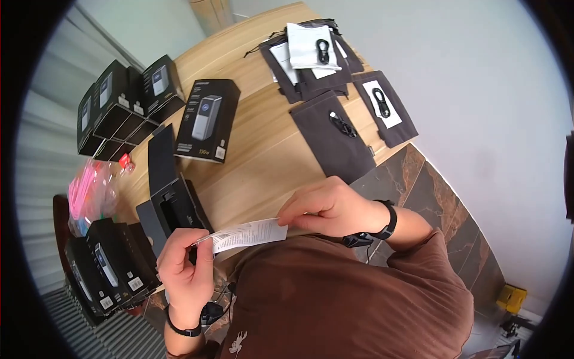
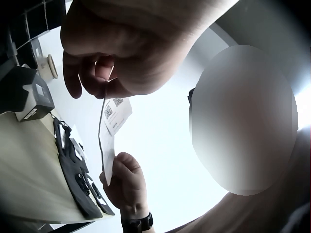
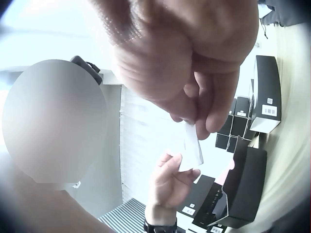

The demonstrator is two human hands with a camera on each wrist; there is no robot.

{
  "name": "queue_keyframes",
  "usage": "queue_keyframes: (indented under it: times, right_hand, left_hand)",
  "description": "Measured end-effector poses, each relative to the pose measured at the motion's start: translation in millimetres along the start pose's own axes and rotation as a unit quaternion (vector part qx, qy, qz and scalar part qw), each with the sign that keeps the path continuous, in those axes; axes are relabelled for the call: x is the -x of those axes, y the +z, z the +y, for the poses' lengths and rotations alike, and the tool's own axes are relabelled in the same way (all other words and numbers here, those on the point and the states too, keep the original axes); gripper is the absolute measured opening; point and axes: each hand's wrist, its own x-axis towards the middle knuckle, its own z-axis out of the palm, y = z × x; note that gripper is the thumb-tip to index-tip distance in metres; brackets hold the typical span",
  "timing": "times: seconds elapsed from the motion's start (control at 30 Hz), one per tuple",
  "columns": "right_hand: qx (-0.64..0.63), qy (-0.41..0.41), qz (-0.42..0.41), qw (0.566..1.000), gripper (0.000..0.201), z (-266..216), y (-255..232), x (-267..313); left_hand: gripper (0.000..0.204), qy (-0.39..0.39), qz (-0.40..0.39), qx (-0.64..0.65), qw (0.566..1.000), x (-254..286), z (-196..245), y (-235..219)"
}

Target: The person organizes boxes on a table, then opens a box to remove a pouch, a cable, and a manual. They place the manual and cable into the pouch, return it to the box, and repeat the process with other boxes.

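Observation:
A printed white paper leaflet point(image 1: 251, 234) is stretched between both hands in front of the chest. My left hand point(image 1: 186, 269) pinches its left end between thumb and fingers. At the other end, my right hand point(image 1: 335, 209) pinches the corner. The left wrist view shows the leaflet point(image 2: 108, 145) edge-on, with a flap bearing QR codes point(image 2: 116, 114) beside it. Below the hands' left side, an opened black box point(image 1: 173, 206) lies on the wooden table point(image 1: 251, 155).
A closed black box point(image 1: 207, 119) stands behind the opened one. More boxes point(image 1: 122, 99) are stacked at the back left, others point(image 1: 110, 263) at the near left, beside a plastic bag point(image 1: 92, 191). Dark pouches point(image 1: 335, 140) with cables and papers lie on the right.

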Motion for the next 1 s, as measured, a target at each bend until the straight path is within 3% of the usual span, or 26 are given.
queue_keyframes:
  times: [0.1,0.17,0.23,0.3,0.4,0.5,0.6,0.73,0.83,1.0]
  right_hand:
    - [0.083,-0.004,0.029,0.996,0.021,11,-12,14]
    - [0.205,-0.008,0.127,0.971,0.022,24,-34,20]
    - [0.308,0.001,0.264,0.914,0.02,44,-54,17]
    - [0.413,0.064,0.343,0.841,0.024,59,-75,18]
    - [0.449,0.22,0.296,0.814,0.03,81,-87,25]
    - [0.46,0.183,0.291,0.819,0.03,95,-95,28]
    - [0.387,0.203,0.321,0.84,0.03,88,-103,29]
    - [0.265,0.155,0.384,0.871,0.03,54,-105,31]
    - [0.34,0.065,0.343,0.873,0.03,61,-93,35]
    - [0.409,0.092,0.323,0.849,0.034,85,-73,35]
  left_hand:
    - [0.008,0.035,-0.059,-0.072,0.995,-26,19,12]
    - [0.007,0.015,-0.104,-0.075,0.992,-41,27,20]
    - [0.009,-0.045,-0.131,-0.042,0.989,-56,32,34]
    - [0.012,-0.081,-0.158,-0.02,0.984,-74,38,49]
    - [0.016,-0.125,-0.261,-0.008,0.957,-106,41,74]
    - [0.018,-0.123,-0.34,0.009,0.932,-139,30,112]
    - [0.021,-0.118,-0.391,0.002,0.913,-168,18,154]
    - [0.029,-0.121,-0.436,-0.052,0.89,-204,8,192]
    - [0.036,-0.076,-0.416,-0.047,0.905,-217,-6,211]
    - [0.042,-0.002,-0.316,-0.12,0.941,-220,-13,218]
